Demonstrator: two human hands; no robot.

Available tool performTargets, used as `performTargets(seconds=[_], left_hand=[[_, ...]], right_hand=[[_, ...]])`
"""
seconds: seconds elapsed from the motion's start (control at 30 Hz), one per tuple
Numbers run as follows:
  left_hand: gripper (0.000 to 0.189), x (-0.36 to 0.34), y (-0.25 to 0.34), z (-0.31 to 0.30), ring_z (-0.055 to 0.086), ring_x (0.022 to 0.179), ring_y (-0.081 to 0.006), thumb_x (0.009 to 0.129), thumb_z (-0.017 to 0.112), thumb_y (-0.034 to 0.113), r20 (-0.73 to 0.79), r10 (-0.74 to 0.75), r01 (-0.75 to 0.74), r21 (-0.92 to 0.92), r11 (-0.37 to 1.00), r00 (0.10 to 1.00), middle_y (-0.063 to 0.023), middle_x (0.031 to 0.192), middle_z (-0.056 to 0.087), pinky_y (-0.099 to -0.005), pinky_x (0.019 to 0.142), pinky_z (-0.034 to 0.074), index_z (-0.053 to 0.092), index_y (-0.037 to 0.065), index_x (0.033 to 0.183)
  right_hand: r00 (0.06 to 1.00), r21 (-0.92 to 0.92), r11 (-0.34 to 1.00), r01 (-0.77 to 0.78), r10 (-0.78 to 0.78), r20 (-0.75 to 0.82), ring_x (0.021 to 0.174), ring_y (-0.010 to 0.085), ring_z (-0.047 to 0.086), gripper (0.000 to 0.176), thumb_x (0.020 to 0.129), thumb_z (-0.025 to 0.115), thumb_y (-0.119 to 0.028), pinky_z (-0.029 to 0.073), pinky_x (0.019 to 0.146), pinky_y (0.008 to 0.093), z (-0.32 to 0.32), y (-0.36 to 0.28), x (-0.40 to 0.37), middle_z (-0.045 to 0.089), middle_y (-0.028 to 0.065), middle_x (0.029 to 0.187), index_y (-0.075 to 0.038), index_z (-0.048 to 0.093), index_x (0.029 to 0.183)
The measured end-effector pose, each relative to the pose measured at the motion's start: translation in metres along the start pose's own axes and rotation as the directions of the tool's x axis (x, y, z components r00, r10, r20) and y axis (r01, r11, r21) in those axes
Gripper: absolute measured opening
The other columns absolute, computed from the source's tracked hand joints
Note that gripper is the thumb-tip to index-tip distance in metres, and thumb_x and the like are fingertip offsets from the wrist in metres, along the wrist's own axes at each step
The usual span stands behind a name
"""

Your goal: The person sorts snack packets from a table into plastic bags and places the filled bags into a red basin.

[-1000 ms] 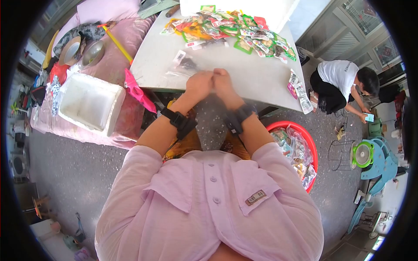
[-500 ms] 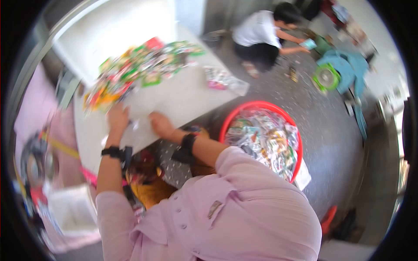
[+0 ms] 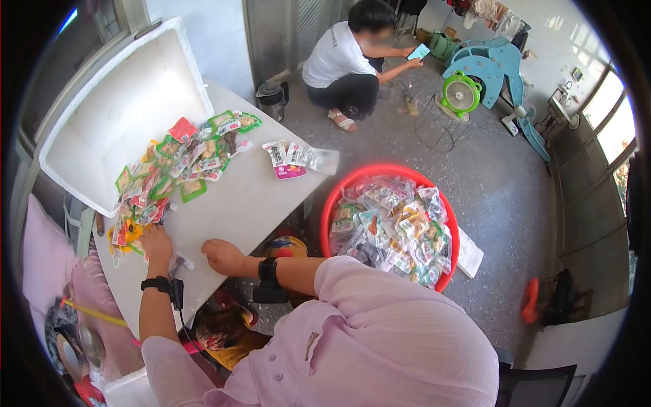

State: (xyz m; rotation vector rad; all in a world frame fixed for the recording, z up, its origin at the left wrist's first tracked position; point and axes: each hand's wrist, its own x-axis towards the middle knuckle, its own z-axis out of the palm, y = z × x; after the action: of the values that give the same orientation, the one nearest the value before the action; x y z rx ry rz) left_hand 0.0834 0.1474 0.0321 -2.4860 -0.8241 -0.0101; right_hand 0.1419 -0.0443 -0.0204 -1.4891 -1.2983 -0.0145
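Over on the left of the white table, the heap of vacuum-sealed snack packets lies lengthwise, running from the left hand away and to the right, toward the table's far side. That hand is the nearer one, fingers loosely spread at the heap's close end; I can't tell whether they grip anything. The right hand is loosely curled, apart from the heap, its hold hidden. Farther right sits the filled red basin.
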Motion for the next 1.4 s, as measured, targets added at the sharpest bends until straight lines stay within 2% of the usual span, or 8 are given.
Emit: performTargets(seconds=[0.47, 0.73, 0.9, 1.1, 1.23, 1.3, 1.33, 1.4], left_hand=[[0.011, 0.013, -0.023, -0.04, 0.051, 0.065, -0.0282, 0.069, 0.047, 0.013, -0.364, -0.16, -0.04, -0.484, 0.874, 0.918, -0.014, 0.071, 0.051, -0.0396, 0.059, 0.039, 0.047, 0.002, 0.069], [0.008, -0.05, 0.029, -0.09, 0.043, 0.06, -0.0101, 0.078, 0.041, 0.009, 0.146, -0.43, -0.11, -0.85, -0.516, 0.891, -0.0019, 0.066, 0.046, -0.0229, 0.056, 0.037, 0.046, 0.004, 0.073], [0.006, -0.086, 0.059, -0.12, 0.047, 0.066, -0.0125, 0.077, 0.042, 0.008, 0.331, -0.502, -0.145, -0.705, -0.694, 0.799, -0.0045, 0.071, 0.048, -0.024, 0.06, 0.04, 0.045, 0.003, 0.075], [0.003, -0.12, 0.093, -0.109, 0.043, 0.066, -0.0115, 0.075, 0.042, 0.007, 0.253, -0.552, -0.124, -0.823, -0.555, 0.794, -0.002, 0.072, 0.044, -0.0246, 0.059, 0.037, 0.044, 0.005, 0.077], [0.007, -0.134, 0.104, -0.085, 0.044, 0.067, -0.0107, 0.078, 0.044, 0.008, -0.054, -0.504, -0.171, -0.967, -0.189, 0.862, -0.0023, 0.073, 0.046, -0.0234, 0.06, 0.037, 0.048, 0.003, 0.082], [0.007, -0.141, 0.106, -0.096, 0.045, 0.065, -0.0111, 0.078, 0.044, 0.008, -0.004, -0.484, -0.145, -0.956, -0.255, 0.875, -0.0023, 0.07, 0.048, -0.0236, 0.06, 0.038, 0.048, 0.002, 0.078], [0.007, -0.141, 0.11, -0.091, 0.045, 0.066, -0.0103, 0.078, 0.045, 0.007, 0.033, -0.488, -0.113, -0.957, -0.267, 0.872, -0.0025, 0.069, 0.049, -0.0232, 0.06, 0.038, 0.048, 0.002, 0.074], [0.005, -0.146, 0.115, -0.093, 0.048, 0.069, -0.011, 0.078, 0.045, 0.008, 0.193, -0.353, -0.054, -0.81, -0.583, 0.915, -0.0034, 0.073, 0.05, -0.0242, 0.064, 0.04, 0.047, 0.003, 0.078]], right_hand=[[0.985, 0.155, 0.979, -0.136, 0.15, -0.083, 0.07, 0.0315, 0.047, 0.011, 0.064, 0.049, -0.005, 0.04, 0.063, 0.0367, 0.004, 0.004, 0.001, 0.048, 0.0149, 0.072, -0.002, 0.045, 0.074], [0.684, 0.755, 0.035, -0.654, 0.453, 0.572, 0.081, 0.0116, 0.049, 0.027, 0.078, 0.048, -0.028, 0.04, 0.063, 0.0278, -0.054, -0.024, 0.026, 0.05, -0.0009, 0.087, -0.013, 0.04, 0.099], [0.734, 0.739, -0.285, -0.61, 0.146, 0.663, 0.086, 0.012, 0.051, 0.026, 0.081, 0.046, -0.026, 0.042, 0.065, 0.0268, -0.097, -0.061, 0.014, 0.052, 0.001, 0.095, -0.012, 0.041, 0.103], [0.906, 0.779, 0.471, -0.414, 0.296, 0.303, 0.08, 0.0149, 0.052, 0.016, 0.077, 0.05, -0.017, 0.043, 0.064, 0.0314, -0.104, -0.079, -0.006, 0.053, 0.0023, 0.085, -0.007, 0.048, 0.089], [0.752, 0.908, -0.133, -0.398, 0.519, 0.406, 0.066, 0.0172, 0.053, 0.007, 0.076, 0.047, -0.005, 0.045, 0.059, 0.0309, -0.091, -0.072, -0.012, 0.051, 0.0061, 0.073, -0.003, 0.049, 0.082], [0.906, 0.865, 0.394, -0.312, 0.398, 0.145, 0.064, 0.0175, 0.052, 0.008, 0.076, 0.046, -0.003, 0.045, 0.058, 0.0302, -0.088, -0.06, -0.02, 0.05, 0.0066, 0.072, -0.003, 0.048, 0.084], [0.753, 0.901, -0.016, -0.433, 0.543, 0.372, 0.064, 0.0172, 0.052, 0.008, 0.076, 0.046, -0.003, 0.045, 0.057, 0.0296, -0.099, -0.067, -0.014, 0.05, 0.0067, 0.072, -0.003, 0.048, 0.084], [0.726, 0.862, 0.071, -0.503, 0.575, 0.376, 0.062, 0.0165, 0.051, 0.008, 0.075, 0.047, -0.002, 0.045, 0.057, 0.0288, -0.11, -0.071, -0.012, 0.05, 0.0064, 0.071, -0.003, 0.048, 0.082]])
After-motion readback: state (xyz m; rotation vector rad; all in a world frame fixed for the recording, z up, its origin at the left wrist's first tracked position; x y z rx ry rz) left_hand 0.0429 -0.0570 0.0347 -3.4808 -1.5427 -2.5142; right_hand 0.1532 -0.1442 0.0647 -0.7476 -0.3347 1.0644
